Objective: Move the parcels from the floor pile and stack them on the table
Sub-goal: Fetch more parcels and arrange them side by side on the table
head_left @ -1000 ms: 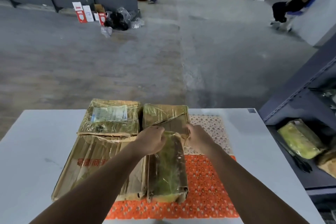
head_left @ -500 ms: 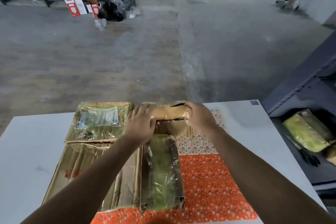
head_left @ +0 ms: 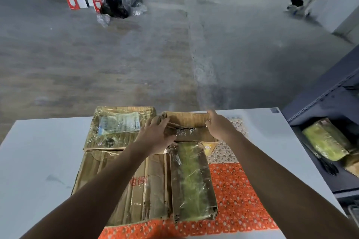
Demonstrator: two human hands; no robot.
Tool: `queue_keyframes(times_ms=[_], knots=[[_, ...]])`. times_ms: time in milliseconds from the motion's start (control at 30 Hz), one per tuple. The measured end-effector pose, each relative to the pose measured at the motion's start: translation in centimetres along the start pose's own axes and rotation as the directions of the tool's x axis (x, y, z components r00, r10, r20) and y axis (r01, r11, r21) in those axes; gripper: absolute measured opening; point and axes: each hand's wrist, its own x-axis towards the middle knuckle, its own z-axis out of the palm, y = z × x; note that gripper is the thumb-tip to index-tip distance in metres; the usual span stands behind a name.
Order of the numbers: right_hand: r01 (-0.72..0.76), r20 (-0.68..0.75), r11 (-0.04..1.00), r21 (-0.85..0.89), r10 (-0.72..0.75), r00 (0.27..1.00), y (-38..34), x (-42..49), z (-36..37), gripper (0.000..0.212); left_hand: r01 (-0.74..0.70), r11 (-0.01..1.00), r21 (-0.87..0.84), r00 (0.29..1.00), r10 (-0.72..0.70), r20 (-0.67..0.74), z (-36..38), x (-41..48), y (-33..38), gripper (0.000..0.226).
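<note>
Gripping the taped cardboard parcel (head_left: 186,120) between curled fingers, with left hand (head_left: 155,137) at its left end, right hand (head_left: 220,128) at its right, far across the white table (head_left: 38,161).

Left hand (head_left: 155,135) and right hand (head_left: 218,127) around brown parcel (head_left: 186,118) on table (head_left: 48,151).

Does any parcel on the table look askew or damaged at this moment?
Yes. The brown parcel at the far edge of the table looks tipped up, not flat, held at its ends by the left hand and right hand. The large flat carton is creased and dented.
</note>
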Motion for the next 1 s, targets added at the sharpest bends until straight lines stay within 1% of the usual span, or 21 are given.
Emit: queue_keyframes(times_ms=[67,100,167,267,333,400,433,500,600,667,733,833,1000], knots=[[-0.009,-0.012,1.000,-0.003,0.009,1.000,-0.3,0.0,0.2,0.047,-0.038,0.998,0.050,0.999,0.038,0.013,-0.1,-0.3,-0.2,0.088],[-0.009,-0.009,1.000,-0.009,0.009,1.000,-0.4,0.0,0.3,0.049,-0.053,0.995,0.081,0.998,0.051,0.023,-0.2,-0.5,-0.3,0.089],[-0.006,-0.004,1.000,-0.030,0.006,1.000,-0.6,-0.2,0.3,0.054,-0.055,0.992,0.114,0.998,0.052,0.032,-0.1,-0.6,-0.2,0.087],[-0.020,-0.006,0.999,-0.048,0.020,1.000,-0.9,-0.3,0.5,0.059,-0.071,0.991,0.117,0.997,0.067,0.034,0.1,-0.6,-0.2,0.081],[-0.043,-0.035,0.998,-0.042,0.041,0.999,-0.9,0.1,0.7,0.058,-0.061,0.998,0.028,0.997,0.062,-0.045,0.0,-0.7,-0.7,0.071],[-0.057,-0.094,0.997,-0.057,0.051,0.994,-1.3,0.6,0.9,0.057,-0.014,0.997,-0.070,0.988,0.003,-0.155,-0.6,-0.8,-1.8,0.063],[-0.060,-0.120,0.996,-0.068,0.051,0.991,-1.5,1.0,1.0,0.056,0.015,0.996,-0.086,0.983,-0.030,-0.183,-0.9,-0.8,-2.4,0.060],[-0.066,-0.154,0.995,-0.073,0.054,0.987,-1.8,1.8,1.2,0.056,0.064,0.994,-0.088,0.978,-0.080,-0.191,-1.5,-1.1,-3.6,0.061],[-0.089,-0.192,0.994,-0.068,0.075,0.978,-2.1,2.8,1.4,0.059,0.120,0.989,-0.087,0.979,-0.133,-0.157,-1.8,-1.5,-5.1,0.070],[-0.112,-0.210,0.991,-0.074,0.095,0.973,-2.2,3.2,1.6,0.059,0.126,0.991,-0.039,0.986,-0.129,-0.104,-1.9,-1.9,-5.7,0.078],[-0.137,-0.228,0.987,-0.080,0.116,0.967,-2.4,3.3,1.8,0.060,0.107,0.992,0.061,0.993,-0.104,-0.053,-1.9,-2.1,-5.9,0.084],[-0.164,-0.242,0.984,-0.070,0.143,0.960,-2.5,3.3,2.0,0.061,0.055,0.991,0.124,0.998,-0.058,0.021,-1.9,-1.8,-5.6,0.094],[-0.170,-0.221,0.985,-0.034,0.159,0.962,-2.6,2.8,1.5,0.058,-0.055,0.982,0.183,0.994,0.037,0.103,-1.9,-1.0,-5.2,0.083]])
